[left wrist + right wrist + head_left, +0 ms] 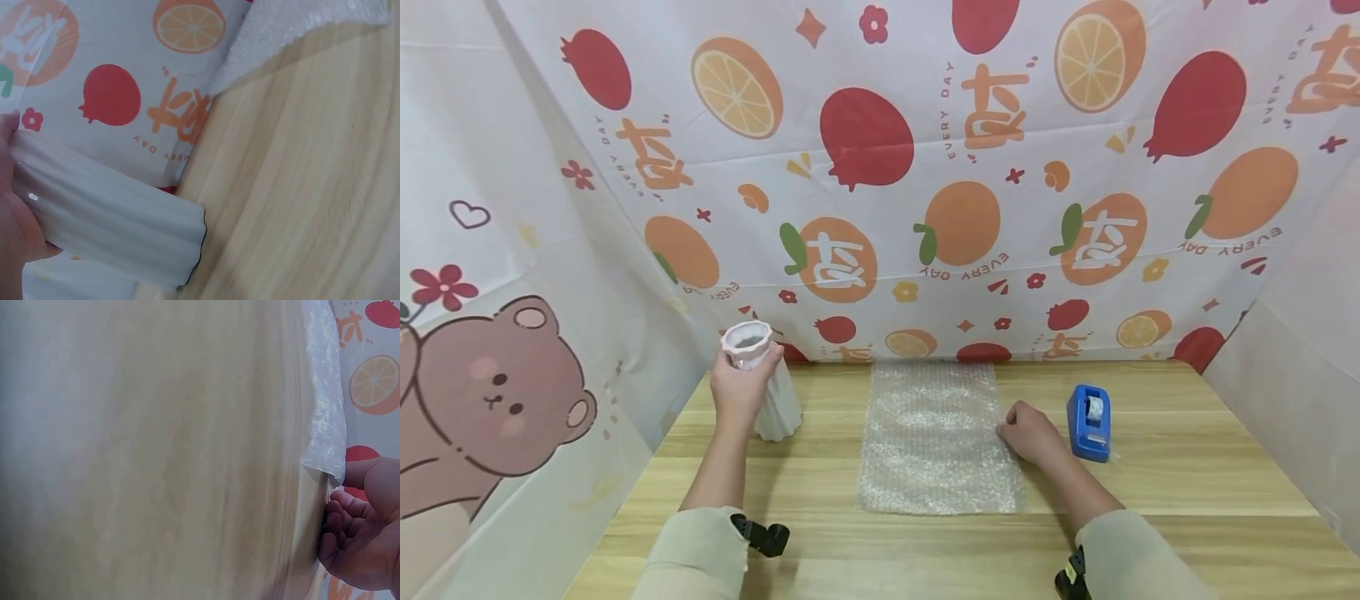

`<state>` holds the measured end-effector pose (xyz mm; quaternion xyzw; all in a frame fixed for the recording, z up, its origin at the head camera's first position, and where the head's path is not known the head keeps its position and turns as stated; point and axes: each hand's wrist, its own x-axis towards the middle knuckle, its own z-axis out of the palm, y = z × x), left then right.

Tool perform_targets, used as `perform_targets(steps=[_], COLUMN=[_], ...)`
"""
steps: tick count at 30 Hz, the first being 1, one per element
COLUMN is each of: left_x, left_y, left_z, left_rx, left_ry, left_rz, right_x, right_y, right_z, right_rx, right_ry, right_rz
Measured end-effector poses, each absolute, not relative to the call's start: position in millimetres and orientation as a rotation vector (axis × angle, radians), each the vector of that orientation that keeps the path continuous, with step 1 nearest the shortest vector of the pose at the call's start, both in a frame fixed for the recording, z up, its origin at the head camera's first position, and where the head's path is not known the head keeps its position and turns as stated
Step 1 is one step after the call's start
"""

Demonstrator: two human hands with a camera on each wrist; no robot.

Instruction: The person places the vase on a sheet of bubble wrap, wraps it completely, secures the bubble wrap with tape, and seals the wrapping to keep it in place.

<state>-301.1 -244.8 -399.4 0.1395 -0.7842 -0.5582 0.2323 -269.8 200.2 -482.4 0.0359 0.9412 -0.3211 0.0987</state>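
A white fluted vase (780, 408) stands at the left of the table, and my left hand (739, 390) grips it round the upper part, just below the scalloped rim. In the left wrist view, the ribbed side of the vase (119, 212) shows down to its base, near the wooden tabletop. A sheet of bubble wrap (936, 446) lies flat in the middle of the table. My right hand (1032, 432) pinches its right edge; in the right wrist view, the thumb and curled fingers meet at the corner of the wrap (326, 419).
A blue tape dispenser (1090, 442) with a roll of tape sits on the wooden table (850, 554), right of my right hand. Behind the table hangs a fruit-printed cloth (880, 208), and a bear-printed cloth (497, 383) hangs at the left.
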Motion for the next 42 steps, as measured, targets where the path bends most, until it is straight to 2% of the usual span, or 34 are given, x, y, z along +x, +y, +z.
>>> perform_targets(steps=[10,16,20,24,27,31,42], left_x=[-300.4,-296.1,-291.2,-282.8,-277.5,-273.6,-262.6], left_y=[-232.8,-219.3,-200.0,-165.7,-136.1,-100.3,-46.5], left_z=[-399.0,-397.4,-404.6,-409.9,-408.7,-407.3,-421.6], left_rx=[0.389,0.452,0.427,0.305,0.257,0.259,0.313], left_ry=[-1.752,-1.26,-0.965,-0.855,-0.755,-0.589,-0.38], left_rz=[-1.812,-2.372,-2.722,-2.861,-2.921,-2.965,-2.98], right_x=[-269.2,-268.0,-262.0,-256.2,-253.3,-249.1,-245.2], right_y=[204.3,209.3,203.2,180.7,157.6,133.6,91.0], right_z=[-484.1,-482.5,-475.9,-464.4,-455.0,-446.1,-436.0], right_rx=[0.115,0.128,0.18,0.187,0.094,0.014,0.197], right_ry=[2.786,2.761,2.752,2.715,2.414,1.685,0.606], right_rz=[-0.952,-1.019,-1.158,-1.464,-1.875,-2.362,-3.041])
